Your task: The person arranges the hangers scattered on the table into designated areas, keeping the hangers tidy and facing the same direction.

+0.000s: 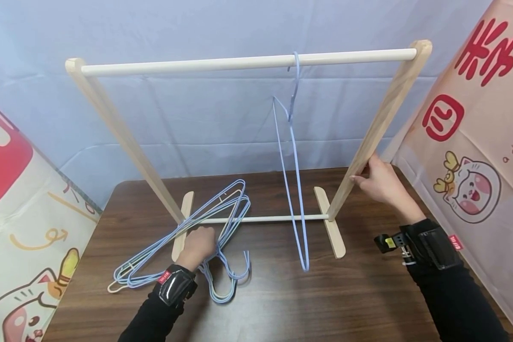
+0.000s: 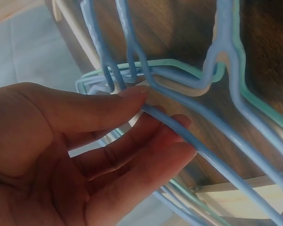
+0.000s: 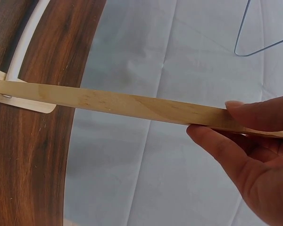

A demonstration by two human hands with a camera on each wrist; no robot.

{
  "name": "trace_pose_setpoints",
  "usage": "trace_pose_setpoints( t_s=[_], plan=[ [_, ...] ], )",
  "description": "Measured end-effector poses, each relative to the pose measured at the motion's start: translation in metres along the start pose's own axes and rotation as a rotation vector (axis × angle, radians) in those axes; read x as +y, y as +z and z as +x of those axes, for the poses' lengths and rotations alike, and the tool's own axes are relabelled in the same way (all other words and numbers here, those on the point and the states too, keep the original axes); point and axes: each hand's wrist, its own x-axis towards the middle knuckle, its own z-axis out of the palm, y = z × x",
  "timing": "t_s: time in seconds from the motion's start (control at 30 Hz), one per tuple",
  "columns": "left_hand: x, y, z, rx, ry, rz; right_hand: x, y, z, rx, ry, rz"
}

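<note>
My left hand (image 1: 200, 244) is over a bunch of blue, pale green and white wire hangers (image 1: 223, 299) at the left of the table. In the left wrist view, thumb and fingers pinch one blue hanger (image 2: 210, 153) near its neck; the others lie beside and behind it. My right hand (image 1: 380, 183) holds the right upright (image 1: 380, 121) of a wooden clothes rack, thumb on one side and fingers on the other. From the rack's top bar (image 1: 196, 65) a single blue hanger (image 1: 298, 190) hangs by its hook, right of the middle.
The rack stands on two wooden feet (image 1: 334, 232), joined by a thin white lower rod (image 1: 265, 219). Under it is a dark brown table (image 1: 308, 304). Pale blue cloth (image 1: 222, 114) covers the back, with printed cloths (image 1: 466, 123) at the sides.
</note>
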Motion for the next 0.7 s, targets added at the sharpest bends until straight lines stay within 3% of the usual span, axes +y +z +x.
trace_pose_setpoints(
  t_s=[0.5, 0.7],
  plan=[
    [0.007, -0.014, -0.003, 0.048, 0.005, 0.004, 0.001, 0.000, 0.000, 0.000, 0.000, -0.002],
    [0.009, -0.023, -0.008, 0.104, 0.040, 0.004, 0.001, 0.000, -0.001, -0.003, 0.006, -0.007]
  ],
)
